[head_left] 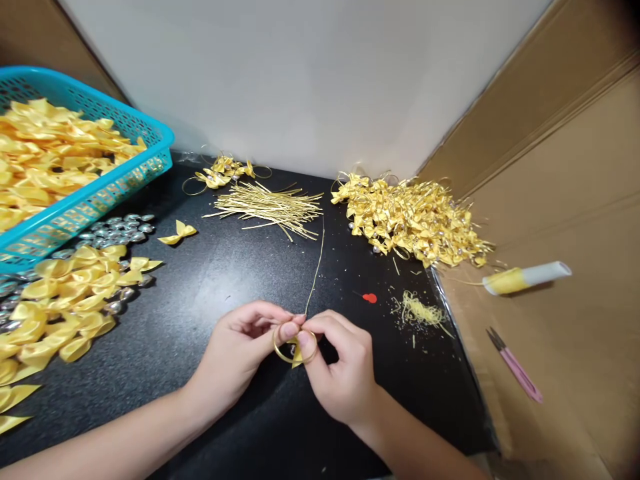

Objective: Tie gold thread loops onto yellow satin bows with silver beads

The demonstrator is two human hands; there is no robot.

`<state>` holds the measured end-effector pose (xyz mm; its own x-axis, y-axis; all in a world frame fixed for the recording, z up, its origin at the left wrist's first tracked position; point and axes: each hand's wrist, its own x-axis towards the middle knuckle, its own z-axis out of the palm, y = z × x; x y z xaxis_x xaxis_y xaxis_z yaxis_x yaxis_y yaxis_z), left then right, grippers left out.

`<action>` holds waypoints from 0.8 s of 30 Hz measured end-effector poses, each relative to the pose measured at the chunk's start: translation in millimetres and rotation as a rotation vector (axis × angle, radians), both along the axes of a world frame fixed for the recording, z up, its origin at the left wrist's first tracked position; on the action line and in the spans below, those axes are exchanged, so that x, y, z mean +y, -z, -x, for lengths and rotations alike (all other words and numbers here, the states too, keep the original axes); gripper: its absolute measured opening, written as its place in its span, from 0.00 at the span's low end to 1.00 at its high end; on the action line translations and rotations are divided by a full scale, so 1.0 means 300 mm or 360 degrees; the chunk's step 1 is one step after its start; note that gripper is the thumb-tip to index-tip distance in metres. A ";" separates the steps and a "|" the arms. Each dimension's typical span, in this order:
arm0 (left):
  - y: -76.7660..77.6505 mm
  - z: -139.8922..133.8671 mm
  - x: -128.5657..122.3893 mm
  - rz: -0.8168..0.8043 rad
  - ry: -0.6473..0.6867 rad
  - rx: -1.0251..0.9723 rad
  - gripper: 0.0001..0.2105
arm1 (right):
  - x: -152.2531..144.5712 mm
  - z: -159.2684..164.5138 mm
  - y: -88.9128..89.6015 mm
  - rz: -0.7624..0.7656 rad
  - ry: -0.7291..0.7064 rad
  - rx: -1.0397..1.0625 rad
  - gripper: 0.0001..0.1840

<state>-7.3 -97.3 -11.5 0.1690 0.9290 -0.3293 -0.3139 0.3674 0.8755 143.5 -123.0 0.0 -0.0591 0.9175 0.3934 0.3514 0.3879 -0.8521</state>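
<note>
- At 10 o'clock from the hands, turquoise basket (100, 185) of yellow bows.
- At 9 o'clock, loose bows (85, 293) among silver beads.
- Left hand (240, 353): thumb and index closed in a pinch at the gold ring's upper edge, other fingers curled.
- Gold ring (286, 360), upright between the 2 hands, with a yellow bow (297, 358) partly hidden behind it.
- Thread (316, 273), running from the fingertips towards 12 o'clock.
- Right hand (345, 367): thumb and index closed on the ring's right side; its other fingertips cannot be seen.
- At 3 o'clock, pink-handled snips (517, 367).
</note>
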 end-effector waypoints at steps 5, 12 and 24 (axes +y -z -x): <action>-0.002 0.013 0.001 -0.0278 0.0099 0.0299 0.07 | -0.002 -0.002 -0.009 0.0055 0.0020 0.0080 0.08; -0.047 0.057 0.037 -0.1440 0.0343 0.1134 0.12 | 0.001 -0.014 -0.018 0.0174 0.0018 0.0044 0.09; -0.059 0.057 0.040 -0.1431 0.0410 0.1051 0.05 | -0.001 -0.009 -0.007 0.0067 0.0010 -0.0015 0.07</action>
<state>-24.5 -85.3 6.1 0.4295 0.8359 0.3417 0.2988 -0.4886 0.8198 146.3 -123.4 2.1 -0.0567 0.9336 0.3538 0.3615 0.3495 -0.8644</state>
